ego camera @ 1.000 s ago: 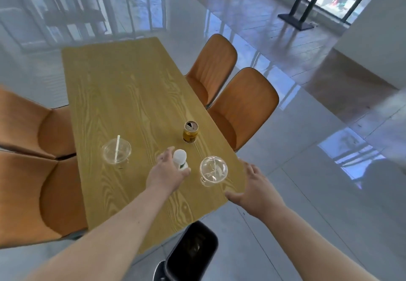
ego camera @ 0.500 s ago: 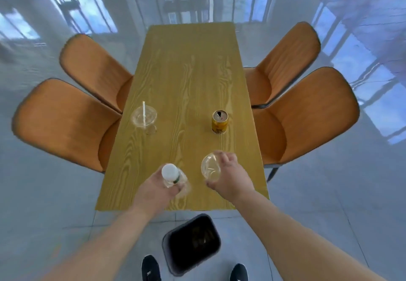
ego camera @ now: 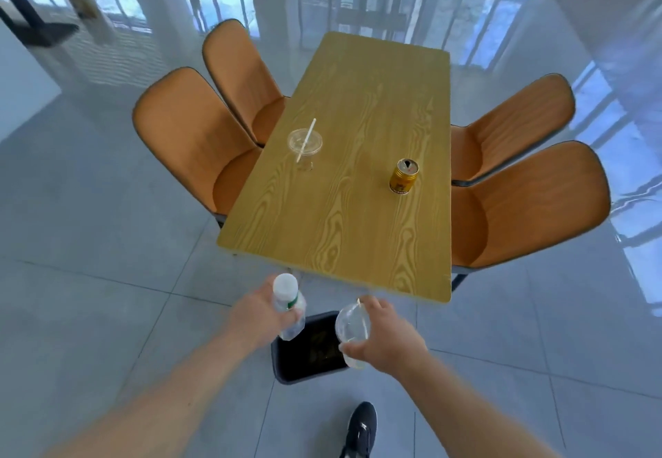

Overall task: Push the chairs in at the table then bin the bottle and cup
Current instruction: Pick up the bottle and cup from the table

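My left hand (ego camera: 252,318) grips a clear plastic bottle (ego camera: 288,301) with a white cap, held over the left rim of a black bin (ego camera: 304,368) on the floor. In my right hand (ego camera: 385,337) is a clear plastic cup (ego camera: 351,326), tilted, above the bin's right side. The bin stands just in front of the near end of the wooden table (ego camera: 358,214). Orange chairs sit tucked against the table, two on the left (ego camera: 190,135) and two on the right (ego camera: 537,199).
On the table stand a second clear cup with a straw (ego camera: 304,145) and a gold can (ego camera: 403,176). My black shoe (ego camera: 361,429) is on the grey tiled floor behind the bin. Glass walls lie beyond the table.
Both hands have lifted the bottle and cup off the table's near end and drawn them back and down over the bin. The view has shifted back from the table.
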